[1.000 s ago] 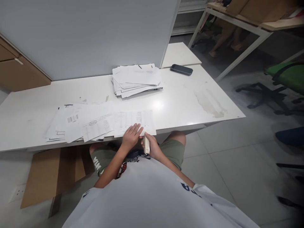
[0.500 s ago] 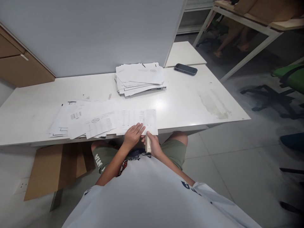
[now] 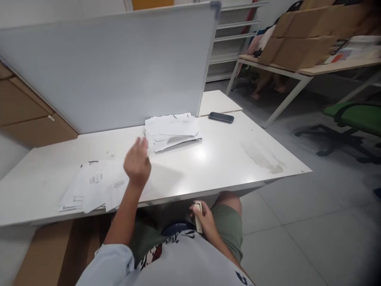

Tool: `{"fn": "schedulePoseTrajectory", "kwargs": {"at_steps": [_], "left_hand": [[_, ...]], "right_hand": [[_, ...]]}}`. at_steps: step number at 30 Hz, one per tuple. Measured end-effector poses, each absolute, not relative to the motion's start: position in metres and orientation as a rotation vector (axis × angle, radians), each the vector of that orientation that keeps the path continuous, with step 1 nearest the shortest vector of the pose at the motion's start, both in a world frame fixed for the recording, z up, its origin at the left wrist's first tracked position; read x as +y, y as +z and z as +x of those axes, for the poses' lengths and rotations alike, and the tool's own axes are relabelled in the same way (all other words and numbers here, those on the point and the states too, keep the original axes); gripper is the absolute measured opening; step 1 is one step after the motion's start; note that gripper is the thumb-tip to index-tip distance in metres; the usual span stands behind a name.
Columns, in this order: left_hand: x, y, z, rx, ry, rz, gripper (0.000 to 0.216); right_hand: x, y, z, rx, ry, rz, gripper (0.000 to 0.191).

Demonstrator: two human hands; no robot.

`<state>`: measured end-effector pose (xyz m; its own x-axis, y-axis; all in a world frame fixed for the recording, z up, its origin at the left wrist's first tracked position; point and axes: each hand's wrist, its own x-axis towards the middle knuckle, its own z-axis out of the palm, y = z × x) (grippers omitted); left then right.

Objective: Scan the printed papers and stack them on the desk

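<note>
A cream hand tool, probably a stapler (image 3: 199,225), is sitting in the right hand (image 3: 207,221), whose fingers are curling around it just off the near edge of the desk (image 3: 220,159). Forward and to the left, the left hand (image 3: 137,163) is hovering above the desk, slightly blurred, its fingers stretching out side by side.

The left forearm is covering part of the loose papers (image 3: 92,186), which are fanning out to that hand's left. Beyond and to the right of the left hand, a paper stack (image 3: 178,127) is lying in uneven layers, the fingertips overlapping its left edge in this view. A dark phone (image 3: 221,117) is resting farther right, ahead of both hands. Behind the stack, a white panel (image 3: 133,71) is standing upright, facing the hands and blocking the view.

Brown cardboard (image 3: 26,119) is standing far left of the left hand. Well beyond the right hand, cardboard boxes (image 3: 297,47) are standing on another table (image 3: 315,70), their insides staying hidden.
</note>
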<state>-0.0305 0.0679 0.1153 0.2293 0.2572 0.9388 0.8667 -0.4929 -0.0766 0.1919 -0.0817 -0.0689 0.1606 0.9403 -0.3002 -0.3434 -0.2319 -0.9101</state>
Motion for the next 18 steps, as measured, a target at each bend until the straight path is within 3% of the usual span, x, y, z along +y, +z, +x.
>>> {"fn": "schedulePoseTrajectory", "kwargs": {"at_steps": [4, 11, 18], "left_hand": [[0.151, 0.154, -0.004, -0.942, -1.263, -1.945, 0.042], [0.268, 0.076, 0.075, -1.420, -0.222, -2.686, 0.046], [0.287, 0.063, 0.074, -1.496, -0.058, -2.694, 0.056]], "right_hand": [[-0.096, -0.113, 0.218, -0.454, 1.329, -1.303, 0.057], [-0.084, -0.124, 0.250, -0.082, 1.440, -0.980, 0.045], [-0.079, -0.126, 0.257, -0.028, 1.504, -0.802, 0.041]]}}
